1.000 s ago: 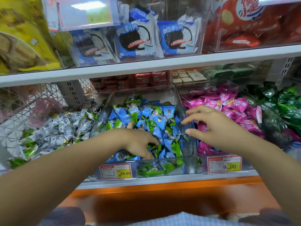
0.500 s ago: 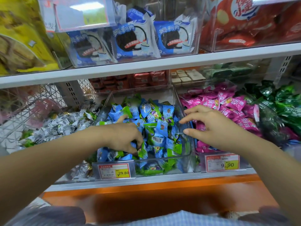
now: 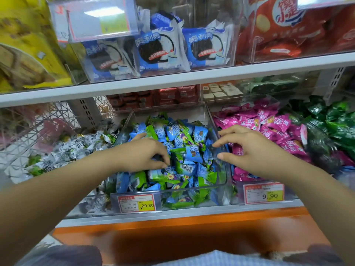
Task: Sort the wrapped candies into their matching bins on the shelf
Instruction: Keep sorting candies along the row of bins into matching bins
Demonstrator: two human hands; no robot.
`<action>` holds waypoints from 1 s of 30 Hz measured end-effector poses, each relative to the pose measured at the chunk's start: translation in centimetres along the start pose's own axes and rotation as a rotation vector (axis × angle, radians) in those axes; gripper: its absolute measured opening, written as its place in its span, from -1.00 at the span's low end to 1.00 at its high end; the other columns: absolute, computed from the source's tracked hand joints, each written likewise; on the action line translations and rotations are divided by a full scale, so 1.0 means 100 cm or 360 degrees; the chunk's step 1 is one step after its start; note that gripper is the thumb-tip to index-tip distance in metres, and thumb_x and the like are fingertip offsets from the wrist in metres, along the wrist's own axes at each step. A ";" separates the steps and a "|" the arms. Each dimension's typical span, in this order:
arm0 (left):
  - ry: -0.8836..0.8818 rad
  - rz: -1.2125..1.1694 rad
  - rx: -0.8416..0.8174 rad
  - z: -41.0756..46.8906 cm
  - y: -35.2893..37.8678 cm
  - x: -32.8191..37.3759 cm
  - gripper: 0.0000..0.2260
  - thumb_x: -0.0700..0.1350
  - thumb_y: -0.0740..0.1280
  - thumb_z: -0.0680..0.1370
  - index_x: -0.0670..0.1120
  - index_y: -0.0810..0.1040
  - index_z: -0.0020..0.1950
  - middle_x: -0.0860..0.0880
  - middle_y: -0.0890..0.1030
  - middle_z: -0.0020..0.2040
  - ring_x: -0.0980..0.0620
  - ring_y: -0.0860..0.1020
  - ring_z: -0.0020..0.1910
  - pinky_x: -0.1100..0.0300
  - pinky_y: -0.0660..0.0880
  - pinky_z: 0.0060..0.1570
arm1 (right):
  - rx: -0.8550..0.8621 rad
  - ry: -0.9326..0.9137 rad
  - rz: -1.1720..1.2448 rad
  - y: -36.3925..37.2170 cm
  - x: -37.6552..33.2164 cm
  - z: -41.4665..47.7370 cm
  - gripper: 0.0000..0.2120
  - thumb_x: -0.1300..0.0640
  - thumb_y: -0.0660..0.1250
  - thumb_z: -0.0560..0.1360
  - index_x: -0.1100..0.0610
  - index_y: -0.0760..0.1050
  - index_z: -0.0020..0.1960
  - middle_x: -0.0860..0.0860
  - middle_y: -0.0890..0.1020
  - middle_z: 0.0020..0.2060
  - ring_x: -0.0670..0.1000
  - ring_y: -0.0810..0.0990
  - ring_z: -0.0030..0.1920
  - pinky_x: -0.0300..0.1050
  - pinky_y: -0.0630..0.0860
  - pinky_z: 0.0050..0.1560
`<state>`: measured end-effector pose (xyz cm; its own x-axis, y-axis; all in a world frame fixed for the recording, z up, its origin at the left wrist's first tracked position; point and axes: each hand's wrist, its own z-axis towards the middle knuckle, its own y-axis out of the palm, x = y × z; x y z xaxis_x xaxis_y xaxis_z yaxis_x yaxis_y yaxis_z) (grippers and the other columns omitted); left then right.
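A clear middle bin [image 3: 223, 175] holds a heap of blue and green wrapped candies [image 3: 194, 148]. My left hand [image 3: 141, 154] reaches into this heap, with fingers and thumb curled together and pinching a candy at the fingertips; the wrapper is mostly hidden. My right hand [image 3: 255, 152] hovers with spread, relaxed fingers over the wall between the middle bin and the bin of pink candies [image 3: 269, 123], holding nothing. White-silver candies [image 3: 76, 146] lie in the bin to the left.
Dark green candies [image 3: 330, 116] fill the far right bin. Price tags reading 29.80 [image 3: 138, 203] and 9.90 [image 3: 263, 193] hang on the bin fronts. A white shelf board [image 3: 192, 77] above carries cookie packs [image 3: 159, 48]. An orange ledge [image 3: 172, 219] runs below.
My left hand has shifted a little to the left in the blue-green heap and drawn its fingertips together. My right hand has stayed where it was.
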<state>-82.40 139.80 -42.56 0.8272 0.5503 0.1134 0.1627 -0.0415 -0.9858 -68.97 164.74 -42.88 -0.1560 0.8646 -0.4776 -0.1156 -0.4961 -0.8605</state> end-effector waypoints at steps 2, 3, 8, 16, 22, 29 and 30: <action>0.0059 -0.0162 0.0215 0.010 -0.007 0.010 -0.93 -0.01 0.36 0.54 0.12 0.61 0.00 0.26 0.55 -0.04 0.28 0.50 -0.01 0.08 0.36 0.29 | 0.0016 0.0003 0.0019 -0.001 0.000 0.001 -0.79 -0.02 0.34 0.49 -0.16 0.53 0.12 -0.16 0.38 0.28 -0.21 0.34 0.24 -0.24 0.23 0.29; 0.0091 -0.0170 0.0318 0.017 -0.009 0.017 -0.89 -0.02 0.35 0.55 0.09 0.61 0.05 0.24 0.54 -0.01 0.26 0.51 0.02 0.11 0.39 0.24 | 0.0031 0.0000 0.0024 -0.001 0.000 0.002 -0.78 -0.02 0.34 0.49 -0.15 0.53 0.13 -0.16 0.39 0.26 -0.23 0.34 0.21 -0.28 0.22 0.26; 0.0225 0.0069 0.0338 0.066 0.003 0.048 -0.68 0.10 0.29 0.56 0.06 0.50 0.29 0.05 0.46 0.31 0.01 0.41 0.30 -0.03 0.30 0.31 | 0.0110 -0.0014 0.0041 -0.001 0.000 0.006 -0.75 0.00 0.37 0.48 -0.11 0.54 0.16 -0.14 0.40 0.28 -0.27 0.29 0.19 -0.36 0.17 0.20; 0.0031 0.0566 -0.0284 0.094 0.014 0.044 -0.59 0.20 0.32 0.50 0.16 0.44 0.33 0.03 0.20 0.46 -0.13 0.25 0.41 -0.24 0.09 0.38 | 0.0098 -0.0027 0.0038 -0.003 0.007 0.005 -0.72 -0.03 0.35 0.48 -0.11 0.53 0.19 -0.24 0.43 0.08 -0.26 0.39 0.09 -0.60 0.24 -0.02; 0.0146 0.0574 -0.0332 0.062 0.007 0.021 -0.62 0.23 0.28 0.52 0.23 0.45 0.32 0.12 0.29 0.44 0.00 0.21 0.42 -0.04 0.16 0.37 | 0.0092 -0.0032 0.0075 -0.003 0.009 0.005 -0.73 -0.05 0.35 0.48 -0.12 0.52 0.18 -0.23 0.48 0.08 -0.28 0.42 0.07 -0.53 0.26 0.01; 0.0141 0.0611 -0.0435 0.021 0.002 0.021 -0.60 0.21 0.15 0.58 0.26 0.31 0.43 0.17 0.15 0.52 0.08 -0.03 0.52 -0.18 -0.12 0.47 | 0.0097 -0.0021 0.0107 -0.003 0.009 0.006 -0.73 -0.06 0.36 0.46 -0.12 0.53 0.15 -0.21 0.52 0.08 -0.29 0.45 0.07 -0.29 0.39 0.14; 0.0155 0.0632 -0.0443 0.014 0.003 0.021 -0.61 0.20 0.13 0.60 0.28 0.28 0.44 0.16 0.10 0.54 0.09 -0.06 0.53 -0.20 -0.15 0.46 | 0.0100 -0.0021 0.0116 -0.003 0.009 0.006 -0.74 -0.06 0.36 0.46 -0.12 0.54 0.14 -0.21 0.52 0.08 -0.29 0.45 0.07 -0.25 0.40 0.15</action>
<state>-81.37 142.15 -42.78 0.8988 0.3667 -0.2401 -0.0487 -0.4608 -0.8861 -69.68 165.59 -42.93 -0.1788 0.8250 -0.5361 -0.1648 -0.5623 -0.8104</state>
